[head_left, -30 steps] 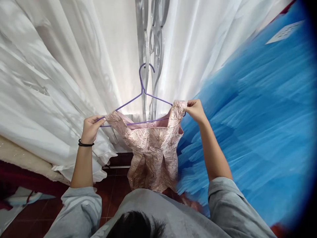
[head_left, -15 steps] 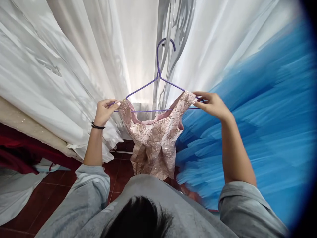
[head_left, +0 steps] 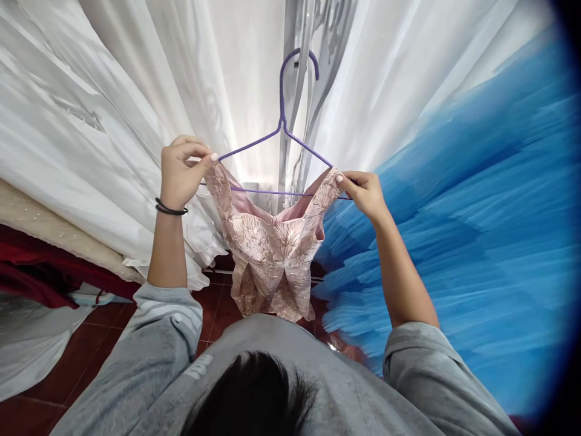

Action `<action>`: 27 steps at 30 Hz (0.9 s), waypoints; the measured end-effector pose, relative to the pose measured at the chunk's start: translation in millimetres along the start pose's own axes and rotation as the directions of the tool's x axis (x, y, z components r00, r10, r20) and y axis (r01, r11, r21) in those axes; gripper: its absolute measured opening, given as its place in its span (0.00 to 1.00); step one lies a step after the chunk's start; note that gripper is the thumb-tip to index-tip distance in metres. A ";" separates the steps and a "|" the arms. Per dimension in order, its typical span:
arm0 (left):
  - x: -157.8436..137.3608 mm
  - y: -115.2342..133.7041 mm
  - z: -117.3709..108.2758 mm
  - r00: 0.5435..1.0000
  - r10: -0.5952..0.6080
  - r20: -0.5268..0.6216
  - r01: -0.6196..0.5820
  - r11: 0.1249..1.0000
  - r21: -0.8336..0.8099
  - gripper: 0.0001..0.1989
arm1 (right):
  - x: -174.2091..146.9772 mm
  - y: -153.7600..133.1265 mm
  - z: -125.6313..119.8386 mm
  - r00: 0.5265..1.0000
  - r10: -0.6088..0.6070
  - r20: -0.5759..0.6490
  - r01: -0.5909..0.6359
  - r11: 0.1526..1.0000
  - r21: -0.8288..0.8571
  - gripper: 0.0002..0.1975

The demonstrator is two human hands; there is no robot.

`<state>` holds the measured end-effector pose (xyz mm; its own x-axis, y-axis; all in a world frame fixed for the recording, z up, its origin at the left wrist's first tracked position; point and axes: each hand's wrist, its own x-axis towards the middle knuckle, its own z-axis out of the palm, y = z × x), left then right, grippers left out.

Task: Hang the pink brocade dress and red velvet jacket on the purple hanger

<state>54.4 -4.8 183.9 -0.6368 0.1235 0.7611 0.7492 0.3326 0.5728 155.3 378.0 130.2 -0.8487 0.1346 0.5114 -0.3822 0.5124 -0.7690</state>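
A pink dress (head_left: 272,242) with a raised floral pattern hangs from a purple hanger (head_left: 282,121) in front of me. My left hand (head_left: 184,169) pinches the dress's left shoulder strap at that end of the hanger. On the other side, my right hand (head_left: 365,191) grips the right strap between thumb and fingers, beside the hanger's right end. Both straps lie over the hanger's arms, and its crossbar runs across the neckline. The hook points up with nothing visibly hung on it.
White gowns (head_left: 149,109) hang at the left and back. A blue tulle skirt (head_left: 476,242) fills the right side. Dark red cloth (head_left: 31,266) lies at the far left, above a red tiled floor (head_left: 95,345). A grey patterned panel (head_left: 333,36) stands behind the hook.
The hanger and dress have shifted slightly left and up. My left hand has risen, and my right hand has moved inward to the left, onto the right strap.
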 end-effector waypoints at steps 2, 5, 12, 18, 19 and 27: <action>3.3 4.5 1.2 0.996 -0.021 0.088 0.015 0.998 0.066 0.12 | -3.4 -2.0 -2.4 1.000 0.006 -0.005 -0.006 1.000 -0.014 0.29; 3.3 -2.7 -1.1 0.957 -0.066 0.281 0.024 0.988 0.151 0.17 | -8.8 -2.5 -9.6 0.999 0.017 -0.038 -0.018 0.999 -0.039 0.27; 16.5 -35.2 5.9 0.904 0.048 0.425 -0.194 0.932 0.306 0.27 | -2.8 -9.8 -16.9 0.986 -0.155 -0.066 0.129 0.946 -0.299 0.17; 14.9 -35.8 23.1 0.957 -0.098 0.273 0.030 0.969 0.244 0.12 | 1.6 -16.7 -9.6 0.983 -0.144 -0.117 0.106 0.954 -0.281 0.15; 13.1 -33.5 22.3 0.963 -0.116 0.241 0.063 0.974 0.216 0.11 | 1.2 -15.8 -10.1 0.982 -0.131 -0.139 0.091 0.961 -0.262 0.15; 13.9 -28.4 14.5 0.984 -0.160 0.084 0.168 0.981 -0.096 0.13 | -0.2 -12.7 -21.9 0.999 -0.003 -0.040 0.007 0.995 0.103 0.20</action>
<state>21.6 1.1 173.8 -0.7614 0.1463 0.6316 0.6457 0.2576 0.7188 168.3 390.0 148.3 -0.8324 0.1666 0.5285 -0.4238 0.4233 -0.8008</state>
